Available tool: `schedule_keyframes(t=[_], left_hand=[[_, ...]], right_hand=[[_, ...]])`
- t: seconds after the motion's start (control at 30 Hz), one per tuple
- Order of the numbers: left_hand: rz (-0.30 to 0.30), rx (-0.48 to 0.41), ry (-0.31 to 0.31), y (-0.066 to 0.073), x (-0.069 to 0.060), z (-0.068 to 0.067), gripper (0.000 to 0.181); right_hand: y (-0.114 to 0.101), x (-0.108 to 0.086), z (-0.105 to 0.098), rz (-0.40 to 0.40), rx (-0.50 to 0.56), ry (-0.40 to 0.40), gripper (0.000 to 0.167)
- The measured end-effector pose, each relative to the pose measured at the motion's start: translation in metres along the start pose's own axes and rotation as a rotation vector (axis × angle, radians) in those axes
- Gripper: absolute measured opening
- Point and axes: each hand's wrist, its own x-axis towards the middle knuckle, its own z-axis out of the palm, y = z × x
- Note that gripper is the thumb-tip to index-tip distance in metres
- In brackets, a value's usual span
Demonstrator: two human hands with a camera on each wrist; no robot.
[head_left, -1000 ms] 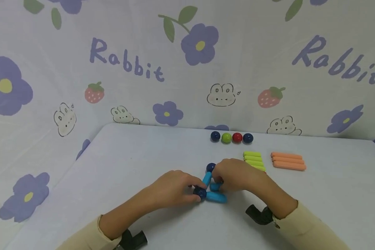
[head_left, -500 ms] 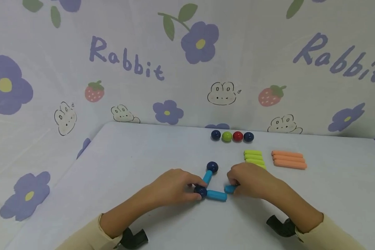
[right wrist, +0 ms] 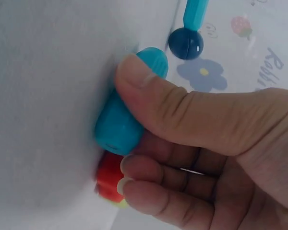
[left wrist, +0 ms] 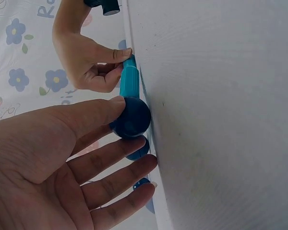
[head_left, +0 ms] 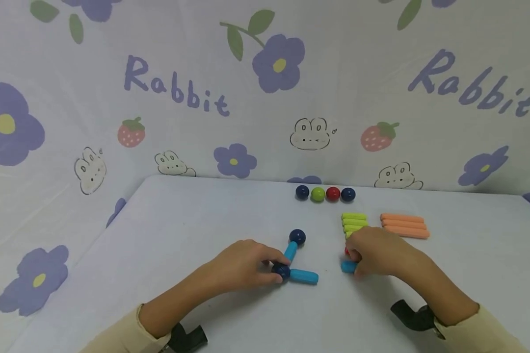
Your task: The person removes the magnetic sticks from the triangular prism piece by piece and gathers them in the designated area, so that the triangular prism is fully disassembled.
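My left hand [head_left: 247, 264] pinches a dark blue ball [left wrist: 131, 117] between thumb and fingers. Two blue rods join this ball: one blue rod [head_left: 304, 276] points right along the table, and another blue rod [head_left: 291, 252] runs away to a second dark blue ball [head_left: 298, 237]. To the right, my right hand [head_left: 380, 252] pinches a loose blue rod [right wrist: 120, 122] between thumb and fingers, low over the table. A red piece [right wrist: 109, 177] lies beside that hand's fingers; in the head view the hand mostly hides it.
At the back stands a row of balls: dark blue, green [head_left: 318, 194], red [head_left: 333, 194] and dark blue. Yellow-green rods [head_left: 354, 222] lie side by side behind my right hand, with orange rods [head_left: 405, 226] to their right. A patterned cloth [head_left: 181, 132] hangs behind the white table [head_left: 194, 215].
My right hand has moved right with the blue rod, away from the joined balls and rods, to just in front of the yellow-green rods. My left hand has stayed on its ball.
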Motion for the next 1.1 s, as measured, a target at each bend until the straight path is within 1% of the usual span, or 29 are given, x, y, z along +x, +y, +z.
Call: schedule_keyframes(t=[0.1,0.17,0.47,0.6,0.77,0.9,1.0,1.07,1.1], left_hand=[[-0.01,0.0,-0.005,0.0,0.0,0.001,0.032],[-0.012,0.003,-0.004,0.001,0.0,0.001,0.031],[-0.013,0.017,0.012,0.0,0.0,0.001,0.031],[-0.012,0.011,0.013,0.001,0.0,0.001,0.031],[-0.006,0.011,0.015,0.001,0.0,0.001,0.031],[0.002,0.012,0.019,0.001,0.0,0.001,0.031],[0.004,0.015,0.017,0.001,0.0,0.002,0.031],[0.006,0.021,0.015,0.001,0.0,0.002,0.031],[0.007,0.024,0.013,0.001,0.0,0.002,0.031]], right_hand=[[0.002,0.0,-0.002,0.045,-0.013,-0.018,0.036],[0.003,0.001,-0.003,0.058,-0.015,-0.019,0.035],[0.01,0.0,-0.008,0.05,-0.082,-0.002,0.035],[0.012,-0.001,-0.008,0.042,-0.092,0.008,0.036],[0.012,-0.002,-0.008,0.033,-0.106,0.017,0.036],[0.01,-0.002,-0.007,0.047,-0.134,0.015,0.036],[0.005,-0.003,-0.005,0.031,-0.176,0.042,0.035],[-0.002,-0.003,-0.004,-0.005,-0.179,0.087,0.031],[-0.006,-0.003,-0.003,-0.037,-0.168,0.115,0.028]])
